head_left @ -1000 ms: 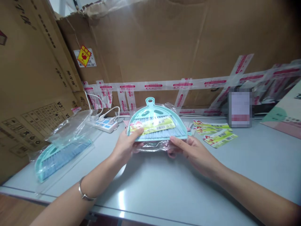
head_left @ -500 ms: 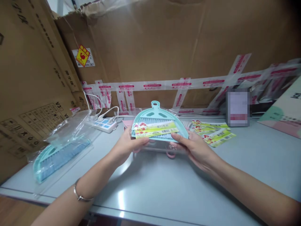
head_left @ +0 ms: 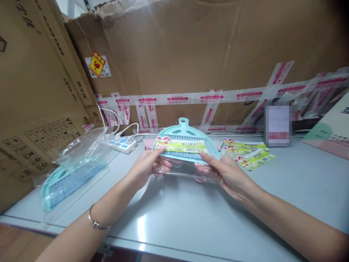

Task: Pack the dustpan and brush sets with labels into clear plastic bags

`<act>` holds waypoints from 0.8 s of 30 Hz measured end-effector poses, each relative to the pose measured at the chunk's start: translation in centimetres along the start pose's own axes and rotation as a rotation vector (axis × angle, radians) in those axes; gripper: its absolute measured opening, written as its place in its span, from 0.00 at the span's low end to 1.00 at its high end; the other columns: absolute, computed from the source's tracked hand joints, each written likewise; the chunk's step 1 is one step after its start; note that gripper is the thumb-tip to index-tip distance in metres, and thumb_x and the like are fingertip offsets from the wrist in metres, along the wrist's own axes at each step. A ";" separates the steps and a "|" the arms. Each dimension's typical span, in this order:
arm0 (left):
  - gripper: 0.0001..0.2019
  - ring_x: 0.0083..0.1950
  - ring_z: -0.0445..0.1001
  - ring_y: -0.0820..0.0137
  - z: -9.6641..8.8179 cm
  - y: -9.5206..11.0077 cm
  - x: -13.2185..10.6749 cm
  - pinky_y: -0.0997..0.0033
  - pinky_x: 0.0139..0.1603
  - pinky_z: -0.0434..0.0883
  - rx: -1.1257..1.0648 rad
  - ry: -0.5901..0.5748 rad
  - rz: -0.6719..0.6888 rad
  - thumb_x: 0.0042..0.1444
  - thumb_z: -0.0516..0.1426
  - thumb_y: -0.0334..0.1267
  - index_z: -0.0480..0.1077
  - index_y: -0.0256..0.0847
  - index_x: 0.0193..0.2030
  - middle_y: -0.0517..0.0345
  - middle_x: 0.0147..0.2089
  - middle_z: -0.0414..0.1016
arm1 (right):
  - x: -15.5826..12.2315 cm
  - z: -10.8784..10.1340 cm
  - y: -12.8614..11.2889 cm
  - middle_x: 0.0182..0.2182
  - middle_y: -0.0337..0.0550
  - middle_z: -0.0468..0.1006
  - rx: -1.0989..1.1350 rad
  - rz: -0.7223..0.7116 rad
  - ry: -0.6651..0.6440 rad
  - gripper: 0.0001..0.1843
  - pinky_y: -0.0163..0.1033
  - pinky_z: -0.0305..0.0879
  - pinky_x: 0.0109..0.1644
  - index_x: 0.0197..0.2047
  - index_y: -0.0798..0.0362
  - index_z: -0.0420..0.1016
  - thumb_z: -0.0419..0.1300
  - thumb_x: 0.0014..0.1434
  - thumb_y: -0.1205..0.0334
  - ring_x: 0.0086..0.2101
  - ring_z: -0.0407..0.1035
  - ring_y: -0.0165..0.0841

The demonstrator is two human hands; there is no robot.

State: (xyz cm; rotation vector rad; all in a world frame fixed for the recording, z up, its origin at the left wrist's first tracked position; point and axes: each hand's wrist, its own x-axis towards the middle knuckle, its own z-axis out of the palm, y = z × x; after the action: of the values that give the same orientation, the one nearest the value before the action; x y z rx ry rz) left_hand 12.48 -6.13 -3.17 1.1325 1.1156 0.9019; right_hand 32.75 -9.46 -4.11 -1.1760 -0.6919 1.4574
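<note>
Between my two hands is a light-blue dustpan and brush set (head_left: 180, 131), its round handle loop pointing away from me. A yellow-green label card (head_left: 185, 145) lies across its bristles. Clear plastic wrap (head_left: 185, 170) hangs below the dustpan's near edge. My left hand (head_left: 145, 165) is closed on the left side, thumb on the card's left end and fingers underneath. My right hand (head_left: 220, 169) grips the right corner, thumb on top near the card's right end. Pink items (head_left: 148, 143) behind the set are mostly hidden.
A second dustpan and brush set (head_left: 73, 182) in clear plastic lies at the left. Several label cards (head_left: 249, 153) are fanned out at the right. A white power strip (head_left: 122, 145) with cables, a blurred upright device (head_left: 278, 123) and large cardboard boxes (head_left: 174, 54) stand along the back.
The label card has turned from slanted to nearly level across the brush. My left thumb has moved up onto its left end, and my left fingers now show underneath.
</note>
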 end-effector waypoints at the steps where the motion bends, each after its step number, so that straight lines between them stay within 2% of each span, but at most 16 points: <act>1: 0.20 0.24 0.72 0.71 -0.5 0.2 -0.1 0.75 0.20 0.64 0.022 -0.059 0.016 0.50 0.59 0.52 0.73 0.32 0.34 0.46 0.28 0.77 | 0.0 -0.1 -0.1 0.20 0.43 0.78 0.015 0.006 0.001 0.04 0.26 0.72 0.25 0.32 0.58 0.76 0.65 0.54 0.65 0.22 0.73 0.28; 3: 0.27 0.29 0.75 0.68 -1.7 0.9 -0.5 0.72 0.25 0.69 0.073 -0.211 0.094 0.48 0.61 0.51 0.69 0.36 0.51 0.44 0.37 0.78 | 0.2 -0.3 -0.3 0.21 0.41 0.78 0.050 0.010 0.011 0.02 0.25 0.72 0.25 0.32 0.56 0.76 0.64 0.54 0.67 0.23 0.74 0.28; 5: 0.42 0.37 0.77 0.63 -3.0 1.7 -1.0 0.65 0.35 0.73 0.161 -0.363 0.220 0.45 0.64 0.48 0.52 0.44 0.65 0.43 0.47 0.76 | 0.3 -0.4 -0.6 0.21 0.40 0.77 0.075 0.005 0.019 0.01 0.22 0.71 0.24 0.31 0.56 0.77 0.63 0.54 0.68 0.22 0.73 0.27; 7: 0.53 0.46 0.76 0.59 -3.8 2.2 -1.5 0.59 0.44 0.73 0.307 -0.425 0.374 0.41 0.67 0.43 0.40 0.52 0.69 0.42 0.58 0.69 | 0.3 -0.5 -0.9 0.21 0.39 0.77 0.081 -0.006 0.005 0.01 0.21 0.70 0.23 0.31 0.56 0.76 0.63 0.55 0.68 0.21 0.72 0.25; 8: 0.53 0.51 0.73 0.58 -3.9 2.2 -1.6 0.57 0.48 0.72 0.390 -0.411 0.457 0.41 0.68 0.40 0.40 0.54 0.69 0.44 0.62 0.64 | 0.3 -0.6 -1.0 0.20 0.39 0.77 0.073 -0.011 -0.008 0.01 0.21 0.69 0.22 0.32 0.56 0.76 0.64 0.54 0.68 0.20 0.72 0.25; 10: 0.45 0.58 0.68 0.57 -3.7 2.0 -1.4 0.58 0.54 0.70 0.517 -0.325 0.612 0.42 0.67 0.39 0.51 0.54 0.66 0.48 0.66 0.59 | 0.3 -0.7 -1.0 0.20 0.40 0.77 0.035 -0.009 -0.038 0.03 0.22 0.69 0.22 0.33 0.56 0.76 0.65 0.53 0.66 0.19 0.71 0.25; 13: 0.23 0.56 0.70 0.60 -2.8 1.2 -0.5 0.62 0.54 0.70 0.532 -0.141 0.758 0.46 0.65 0.40 0.71 0.45 0.51 0.50 0.58 0.70 | 0.4 -0.9 -0.9 0.20 0.42 0.78 -0.054 -0.033 -0.096 0.10 0.24 0.70 0.23 0.34 0.57 0.75 0.68 0.49 0.61 0.20 0.72 0.27; 16: 0.12 0.47 0.75 0.64 -2.3 0.4 0.4 0.66 0.49 0.71 0.478 0.015 0.818 0.47 0.64 0.39 0.77 0.42 0.39 0.52 0.45 0.79 | 0.6 -1.2 -0.7 0.26 0.46 0.80 -0.130 -0.101 -0.166 0.18 0.29 0.73 0.27 0.37 0.57 0.75 0.70 0.46 0.55 0.23 0.73 0.30; 19: 0.07 0.39 0.75 0.67 -1.9 0.0 0.6 0.69 0.41 0.71 0.445 0.134 0.847 0.48 0.63 0.39 0.78 0.41 0.33 0.55 0.38 0.80 | 0.8 -1.4 -0.6 0.39 0.50 0.80 -0.140 -0.176 -0.273 0.28 0.36 0.75 0.36 0.47 0.55 0.72 0.70 0.44 0.52 0.33 0.76 0.35; 21: 0.06 0.34 0.74 0.70 -1.5 -0.2 0.4 0.71 0.36 0.70 0.418 0.237 0.823 0.49 0.62 0.39 0.78 0.41 0.31 0.57 0.33 0.80 | 0.9 -1.5 -0.5 0.49 0.53 0.75 -0.123 -0.253 -0.354 0.43 0.41 0.74 0.42 0.59 0.51 0.62 0.70 0.42 0.50 0.42 0.74 0.39; 23: 0.05 0.32 0.72 0.72 -1.0 -0.3 0.1 0.73 0.34 0.69 0.379 0.338 0.775 0.49 0.61 0.38 0.78 0.42 0.30 0.59 0.31 0.79 | 1.0 -1.9 -0.3 0.57 0.56 0.67 -0.132 -0.364 -0.396 0.61 0.47 0.73 0.45 0.68 0.44 0.40 0.71 0.39 0.46 0.47 0.72 0.43; 24: 0.04 0.32 0.72 0.72 -0.6 -0.4 0.0 0.73 0.34 0.69 0.360 0.379 0.749 0.49 0.61 0.38 0.78 0.42 0.30 0.60 0.31 0.79 | 1.0 -2.1 -0.1 0.60 0.56 0.63 -0.161 -0.433 -0.411 0.67 0.48 0.72 0.45 0.69 0.41 0.30 0.71 0.37 0.45 0.49 0.70 0.44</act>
State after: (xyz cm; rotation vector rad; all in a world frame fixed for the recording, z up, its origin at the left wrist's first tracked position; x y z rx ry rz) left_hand 11.85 -6.08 -3.55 1.7854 1.1976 1.5856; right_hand 34.78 -8.84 -5.01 -0.7779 -1.2816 1.2934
